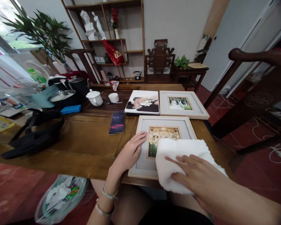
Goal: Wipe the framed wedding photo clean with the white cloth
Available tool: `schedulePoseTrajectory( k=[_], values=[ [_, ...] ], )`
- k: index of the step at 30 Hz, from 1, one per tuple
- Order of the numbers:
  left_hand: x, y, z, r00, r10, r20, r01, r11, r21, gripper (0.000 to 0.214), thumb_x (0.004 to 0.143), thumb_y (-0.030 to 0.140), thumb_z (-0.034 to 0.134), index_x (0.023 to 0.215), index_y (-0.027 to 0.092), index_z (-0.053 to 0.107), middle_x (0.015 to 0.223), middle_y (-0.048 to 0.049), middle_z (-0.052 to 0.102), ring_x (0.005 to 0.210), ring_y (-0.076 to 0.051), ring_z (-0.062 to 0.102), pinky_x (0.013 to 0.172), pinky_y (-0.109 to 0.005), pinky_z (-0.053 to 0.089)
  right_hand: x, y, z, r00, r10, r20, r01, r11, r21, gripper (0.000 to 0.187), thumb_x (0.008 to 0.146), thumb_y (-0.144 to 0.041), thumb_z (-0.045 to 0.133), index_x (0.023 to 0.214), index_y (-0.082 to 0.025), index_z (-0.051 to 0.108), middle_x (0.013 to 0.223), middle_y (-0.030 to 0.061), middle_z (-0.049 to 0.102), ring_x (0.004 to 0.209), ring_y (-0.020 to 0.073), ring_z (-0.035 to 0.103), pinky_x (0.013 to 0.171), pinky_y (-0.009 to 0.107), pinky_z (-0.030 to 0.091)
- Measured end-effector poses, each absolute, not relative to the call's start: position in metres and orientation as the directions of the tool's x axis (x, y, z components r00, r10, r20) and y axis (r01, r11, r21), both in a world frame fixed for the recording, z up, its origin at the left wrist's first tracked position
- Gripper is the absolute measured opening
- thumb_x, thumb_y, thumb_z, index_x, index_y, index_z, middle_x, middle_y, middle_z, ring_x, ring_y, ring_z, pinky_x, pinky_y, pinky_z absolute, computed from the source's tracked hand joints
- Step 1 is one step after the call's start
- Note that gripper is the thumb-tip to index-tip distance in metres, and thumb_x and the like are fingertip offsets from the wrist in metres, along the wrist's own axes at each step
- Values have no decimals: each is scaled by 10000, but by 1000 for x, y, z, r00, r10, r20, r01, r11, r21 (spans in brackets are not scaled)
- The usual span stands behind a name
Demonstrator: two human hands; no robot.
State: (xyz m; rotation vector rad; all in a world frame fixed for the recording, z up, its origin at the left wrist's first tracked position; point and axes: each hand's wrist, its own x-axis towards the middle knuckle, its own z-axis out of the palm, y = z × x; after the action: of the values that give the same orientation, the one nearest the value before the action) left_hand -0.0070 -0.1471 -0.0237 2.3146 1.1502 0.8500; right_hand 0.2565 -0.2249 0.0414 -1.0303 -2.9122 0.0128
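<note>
A pale wooden picture frame [142, 125] lies flat at the near edge of the wooden table [84, 137]. My left hand [128, 154] rests flat on the frame's left side, fingers stretched out. My right hand [189, 170] presses a folded white cloth [178, 150] onto the frame's lower right part, fingers spread flat on top of the cloth. The cloth hides that corner of the frame.
A second framed photo [182, 104] and an unframed print [142, 102] lie further back. A phone [117, 122], white cups [95, 97], kettles and a black bag [35, 134] sit to the left. A lined bin [61, 195] stands on the floor; a dark chair [255, 56] is at right.
</note>
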Motion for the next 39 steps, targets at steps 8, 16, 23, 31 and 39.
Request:
schedulePoseTrajectory(
  k=[8,16,23,31,39],
  values=[
    [-8,-147,-23,484,808,335,544,-578,608,416,912,91,369,1268,198,555,1405,-66,489,1352,-194,386,1143,-459,324,267,-132,16,-533,814,231,838,469,280,610,661,32,486,1238,-154,551,1462,187,355,1341,415,273,1020,628,264],
    [-8,-147,-22,480,812,331,535,-570,624,413,923,109,374,1284,213,544,1409,-59,485,1356,-203,379,1141,-470,320,247,-163,33,-575,818,-25,798,566,207,539,696,-56,575,1225,-161,586,1414,207,422,1271,453,380,961,529,407],
    [-7,-148,-21,491,813,313,546,-567,617,414,932,115,365,1303,204,525,1420,-69,471,1364,-203,364,1140,-482,320,245,-248,61,-716,657,-235,690,718,-95,605,618,-132,676,1206,-250,601,1478,155,340,1317,403,342,995,505,412],
    [-9,-146,-23,519,797,308,553,-588,591,432,934,107,349,1318,222,508,1439,-63,445,1375,-196,344,1147,-484,305,260,-155,30,-608,794,17,794,607,33,574,696,-58,536,1252,-200,564,1506,134,295,1397,335,174,1111,567,156],
    [-8,-147,-24,509,802,313,547,-582,601,418,935,116,339,1300,198,525,1430,-70,454,1371,-187,346,1154,-464,295,248,-135,37,-675,731,-101,729,682,56,614,707,-42,504,1305,-179,519,1525,143,234,1376,418,171,1024,669,243]
  ],
)
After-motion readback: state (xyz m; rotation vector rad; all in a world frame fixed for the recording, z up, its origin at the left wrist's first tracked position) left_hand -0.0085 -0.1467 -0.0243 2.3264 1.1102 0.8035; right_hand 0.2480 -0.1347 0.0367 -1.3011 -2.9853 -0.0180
